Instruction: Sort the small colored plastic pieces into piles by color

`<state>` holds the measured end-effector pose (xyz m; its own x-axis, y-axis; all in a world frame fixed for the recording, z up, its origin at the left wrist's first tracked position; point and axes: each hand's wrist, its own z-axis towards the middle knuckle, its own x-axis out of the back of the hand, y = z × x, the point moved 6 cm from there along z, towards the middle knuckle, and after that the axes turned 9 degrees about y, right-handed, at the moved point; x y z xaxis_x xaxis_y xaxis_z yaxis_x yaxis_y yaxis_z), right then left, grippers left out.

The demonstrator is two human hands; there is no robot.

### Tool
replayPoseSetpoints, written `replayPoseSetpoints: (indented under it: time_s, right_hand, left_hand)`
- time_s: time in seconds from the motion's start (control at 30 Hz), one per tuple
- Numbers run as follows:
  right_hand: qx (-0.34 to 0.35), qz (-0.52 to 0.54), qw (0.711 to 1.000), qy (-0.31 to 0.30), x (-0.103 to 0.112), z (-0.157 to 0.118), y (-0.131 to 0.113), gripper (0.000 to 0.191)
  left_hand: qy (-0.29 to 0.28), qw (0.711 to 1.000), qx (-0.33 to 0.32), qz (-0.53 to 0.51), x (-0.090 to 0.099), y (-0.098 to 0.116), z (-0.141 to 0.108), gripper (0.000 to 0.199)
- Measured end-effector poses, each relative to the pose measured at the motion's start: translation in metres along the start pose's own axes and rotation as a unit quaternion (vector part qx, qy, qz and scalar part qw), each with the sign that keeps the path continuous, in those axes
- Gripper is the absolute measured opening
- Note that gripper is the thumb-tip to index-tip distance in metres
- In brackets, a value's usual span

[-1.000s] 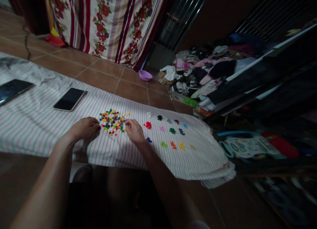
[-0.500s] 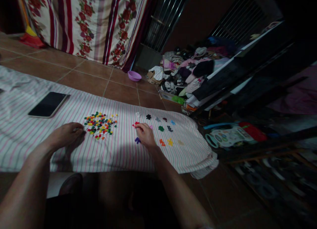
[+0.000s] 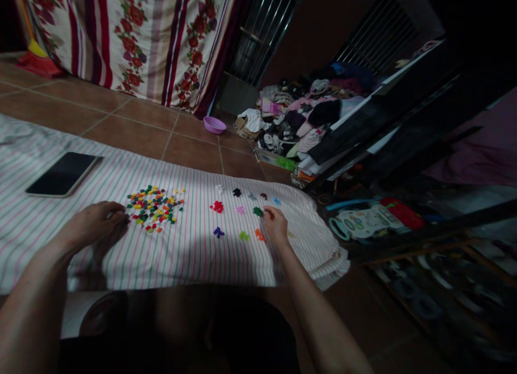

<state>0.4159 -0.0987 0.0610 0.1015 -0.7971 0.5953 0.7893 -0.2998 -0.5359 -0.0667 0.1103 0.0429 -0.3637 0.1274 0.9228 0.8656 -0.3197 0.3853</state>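
Observation:
A mixed pile of small coloured pieces [image 3: 155,208] lies on the striped cloth. At its left edge rests my left hand [image 3: 95,223], fingers curled; whatever they hold, if anything, is hidden. My right hand [image 3: 278,227] is over the sorted heaps, fingertips pinched beside the dark green heap [image 3: 257,211]; a piece between them is too small to make out. Around it are a red heap [image 3: 217,206], a pink heap [image 3: 241,210], an orange heap [image 3: 259,234], a lime green heap [image 3: 244,236], a purple heap [image 3: 218,232] and a black heap [image 3: 236,192].
A phone [image 3: 63,174] with a dark screen lies at the left on the striped cloth [image 3: 194,255]. Beyond the cloth, a pink basin [image 3: 214,125] stands on the tiled floor near a heap of clothes [image 3: 299,112]. A dark rack is at the right.
My right hand has moved right, from the red heap to beside the dark green one, uncovering the red, pink and lime green heaps. My left hand stays by the pile. The view has shifted slightly.

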Motion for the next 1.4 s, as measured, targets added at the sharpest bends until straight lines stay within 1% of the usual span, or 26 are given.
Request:
replayPoseSetpoints:
  time_s: [0.07,0.17,0.27,0.4,0.57,0.7,0.83,1.0,1.13,1.23,1.4]
  right_hand:
    - [-0.008,-0.025,0.999,0.026,0.007,0.010,0.019,0.030]
    - [-0.019,-0.049,0.998,0.035,0.010,0.023,0.040,0.028]
    - [-0.038,-0.089,0.995,0.012,0.005,0.031,0.054,0.027]
    - [-0.071,-0.166,0.983,-0.039,-0.005,0.033,0.066,0.028]
    - [-0.073,-0.206,0.974,-0.062,-0.014,0.029,0.073,0.031]
    - [-0.056,-0.230,0.969,-0.069,-0.022,0.025,0.076,0.035]
    - [-0.042,-0.231,0.970,-0.055,-0.029,0.025,0.078,0.033]
    - [-0.029,-0.223,0.972,-0.063,-0.039,0.031,0.078,0.023]
    - [-0.023,-0.230,0.970,-0.068,-0.037,0.036,0.078,0.016]
    - [-0.022,-0.227,0.971,-0.068,-0.031,0.039,0.081,0.016]
    - [-0.034,-0.198,0.976,-0.084,-0.023,0.043,0.090,0.018]
  left_hand:
    - [-0.017,1.000,0.009,0.004,-0.005,-0.003,0.001,0.043]
    - [-0.029,1.000,0.005,-0.001,-0.009,-0.005,0.002,0.047]
    - [-0.027,1.000,0.003,-0.014,-0.010,-0.006,0.002,0.051]
    - [-0.025,0.999,0.008,-0.037,-0.011,-0.009,0.002,0.059]
    - [-0.029,0.999,0.008,-0.026,-0.008,-0.005,0.002,0.063]
    - [-0.037,0.999,0.011,-0.030,-0.006,-0.003,0.002,0.064]
    - [-0.040,0.999,0.015,-0.032,-0.010,-0.006,0.002,0.065]
    - [-0.018,0.999,0.020,-0.040,-0.014,-0.013,0.002,0.066]
    - [-0.017,0.999,0.016,-0.037,-0.014,-0.015,0.003,0.066]
    - [-0.015,0.999,0.021,-0.029,-0.012,-0.014,0.003,0.066]
    - [-0.020,0.999,0.020,-0.027,-0.008,-0.008,0.003,0.065]
